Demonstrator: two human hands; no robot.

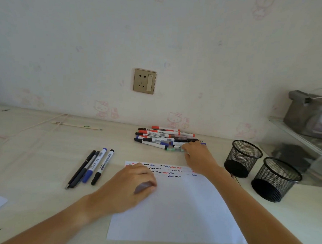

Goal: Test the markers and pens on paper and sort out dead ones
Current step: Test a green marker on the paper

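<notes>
White-barrelled markers (pixel 163 137) piled; right hand (pixel 197 155) fingers on pile, grip unclear; left hand (pixel 132 183) curled on paper (pixel 185 212).

A pale wall (pixel 179 39) papered with faint pink cartoon cats is seen behind a light wood-grain desk (pixel 33 152). A gold-framed power socket (pixel 144 81) with a switch is set into the wall. At the right, a clear shelf (pixel 295 132) is topped by a grey box (pixel 309 114). Soft, even daylight is cast throughout.
</notes>
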